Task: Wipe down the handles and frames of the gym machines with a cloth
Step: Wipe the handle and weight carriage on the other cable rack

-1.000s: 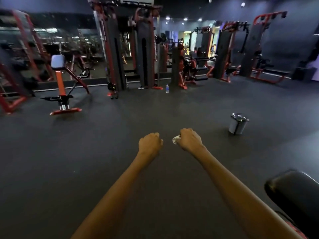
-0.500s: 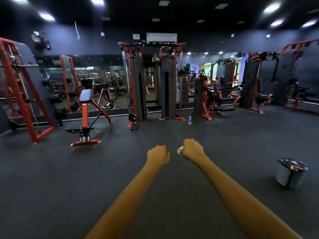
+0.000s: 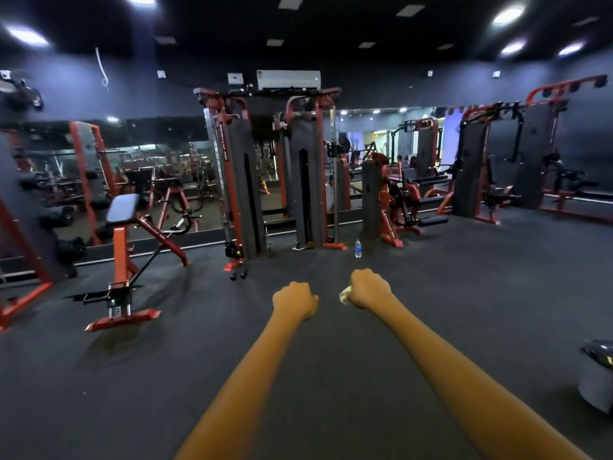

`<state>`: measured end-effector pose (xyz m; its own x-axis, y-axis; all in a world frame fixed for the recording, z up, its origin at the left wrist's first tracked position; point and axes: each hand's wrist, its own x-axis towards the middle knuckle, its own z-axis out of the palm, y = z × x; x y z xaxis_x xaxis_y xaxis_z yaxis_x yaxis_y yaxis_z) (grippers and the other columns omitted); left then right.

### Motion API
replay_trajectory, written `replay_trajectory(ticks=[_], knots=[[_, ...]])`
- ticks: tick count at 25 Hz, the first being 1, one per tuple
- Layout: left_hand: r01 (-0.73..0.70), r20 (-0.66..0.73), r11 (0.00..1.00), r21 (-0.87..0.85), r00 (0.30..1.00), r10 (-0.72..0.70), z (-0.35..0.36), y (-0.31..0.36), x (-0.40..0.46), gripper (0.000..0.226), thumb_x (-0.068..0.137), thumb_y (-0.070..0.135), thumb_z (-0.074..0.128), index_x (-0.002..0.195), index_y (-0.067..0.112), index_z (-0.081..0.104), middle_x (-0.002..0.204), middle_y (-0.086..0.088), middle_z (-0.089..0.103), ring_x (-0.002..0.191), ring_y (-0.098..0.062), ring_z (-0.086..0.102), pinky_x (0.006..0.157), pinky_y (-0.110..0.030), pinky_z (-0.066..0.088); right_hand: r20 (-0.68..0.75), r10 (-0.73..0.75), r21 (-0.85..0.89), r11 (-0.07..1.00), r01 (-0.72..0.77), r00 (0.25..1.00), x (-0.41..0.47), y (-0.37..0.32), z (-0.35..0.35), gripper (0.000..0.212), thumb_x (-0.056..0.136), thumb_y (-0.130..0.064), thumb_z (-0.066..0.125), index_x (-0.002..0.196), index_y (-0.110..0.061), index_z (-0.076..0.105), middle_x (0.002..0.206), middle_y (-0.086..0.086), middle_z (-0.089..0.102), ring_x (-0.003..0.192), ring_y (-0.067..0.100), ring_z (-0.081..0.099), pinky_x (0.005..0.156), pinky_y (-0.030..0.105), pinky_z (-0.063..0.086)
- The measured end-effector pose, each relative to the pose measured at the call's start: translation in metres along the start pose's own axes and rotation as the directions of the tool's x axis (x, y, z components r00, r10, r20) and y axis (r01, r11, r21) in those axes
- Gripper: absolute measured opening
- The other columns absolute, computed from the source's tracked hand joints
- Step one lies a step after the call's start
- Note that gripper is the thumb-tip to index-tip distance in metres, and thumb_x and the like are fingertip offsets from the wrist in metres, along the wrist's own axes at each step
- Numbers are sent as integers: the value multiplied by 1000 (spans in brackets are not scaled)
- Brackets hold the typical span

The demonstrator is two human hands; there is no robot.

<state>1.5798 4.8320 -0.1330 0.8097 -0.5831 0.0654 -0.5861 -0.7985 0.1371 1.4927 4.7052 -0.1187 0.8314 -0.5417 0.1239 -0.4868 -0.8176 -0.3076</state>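
Both my arms reach straight out over the dark rubber floor. My left hand (image 3: 294,299) is a closed fist with nothing in it. My right hand (image 3: 370,288) is closed around a small pale cloth (image 3: 345,295), of which only a corner shows at the thumb side. Ahead stands a red and black cable machine (image 3: 272,174) with two weight towers, several steps beyond my hands. A red bench (image 3: 127,257) with a grey pad stands to the left.
A water bottle (image 3: 358,248) stands on the floor by the cable machine's foot. A grey bin (image 3: 597,376) sits at the right edge. More red machines (image 3: 398,200) line the mirrored back wall, and a rack (image 3: 23,227) fills the far left.
The view has tilted upward and turned right to left, so the ceiling shows and the bin has slid to the right edge. Both fists keep their pose.
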Motion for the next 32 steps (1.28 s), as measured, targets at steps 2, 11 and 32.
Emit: replay_trajectory(ticks=[2, 11, 32], knots=[[-6, -12, 1000, -7, 1000, 6, 1, 1, 67, 37, 101, 38, 39, 117, 12, 59, 115, -10, 60, 99, -28, 60, 73, -33, 43, -14, 7, 42, 999, -6, 1000, 69, 1, 3, 13, 77, -20, 61, 76, -9, 54, 75, 5, 52, 69, 24, 52, 53, 25, 36], [-38, -194, 995, -93, 981, 20, 32, 8, 380, 34, 100, 36, 41, 120, 14, 56, 120, -7, 60, 106, -27, 58, 74, -34, 39, -73, -66, 109, 991, 74, 995, 387, 39, 47, 28, 81, -30, 63, 94, -5, 63, 95, 12, 62, 90, 32, 61, 64, 30, 41], [-35, -79, 994, -103, 997, 27, 83, -29, 1154, 31, 99, 32, 40, 114, 11, 57, 118, -8, 61, 104, -28, 60, 73, -32, 39, -2, -31, -4, 999, 31, 1000, 1155, 82, 121, 24, 84, -22, 60, 101, -5, 64, 103, 12, 63, 94, 29, 62, 77, 35, 50]])
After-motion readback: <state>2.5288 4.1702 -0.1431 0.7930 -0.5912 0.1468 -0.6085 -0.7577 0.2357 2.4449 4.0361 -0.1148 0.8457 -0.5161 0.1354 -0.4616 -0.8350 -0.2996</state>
